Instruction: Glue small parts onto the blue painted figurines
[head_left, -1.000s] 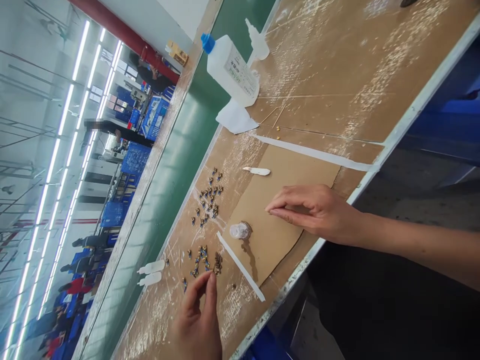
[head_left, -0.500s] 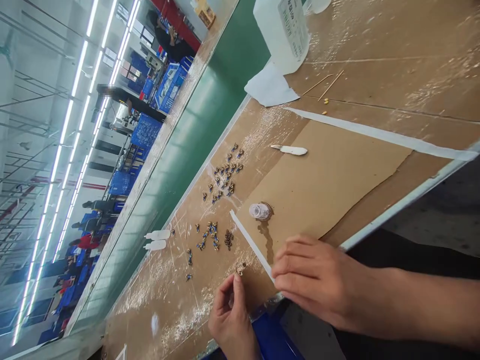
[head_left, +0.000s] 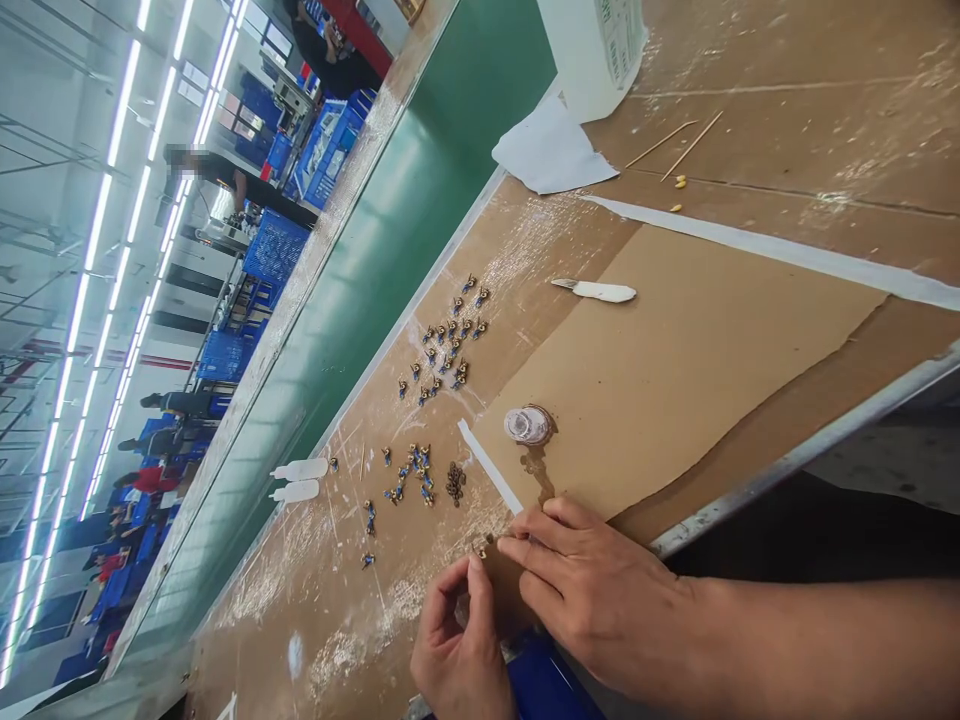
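Note:
My left hand (head_left: 463, 635) is low at the table's near edge, thumb and forefinger pinched on a small gold-coloured piece (head_left: 481, 553). Close to its right, my right hand (head_left: 589, 580) has its fingers bent and drawn together, its fingertips by a tiny dark piece (head_left: 490, 538); whether they grip anything is hidden. Beyond the hands lie a heap of small brown pieces (head_left: 455, 483) and a cluster of small blue-and-gold figures (head_left: 415, 470). Another group of such figures (head_left: 450, 340) is spread farther off. A small glass jar (head_left: 528, 425) stands on the brown cardboard (head_left: 675, 350).
A white-handled knife (head_left: 604, 291) rests across the cardboard's edge. A large translucent jug (head_left: 596, 60), white paper (head_left: 551, 150) and thin wooden sticks (head_left: 690, 147) are at the top. Two white squeeze bottles (head_left: 298, 480) lie at the far edge. Other people work in the background.
My right hand has moved left and toward my left hand, its fingers now reaching the tiny dark piece. My left hand keeps its pinch. The camera view has shifted slightly.

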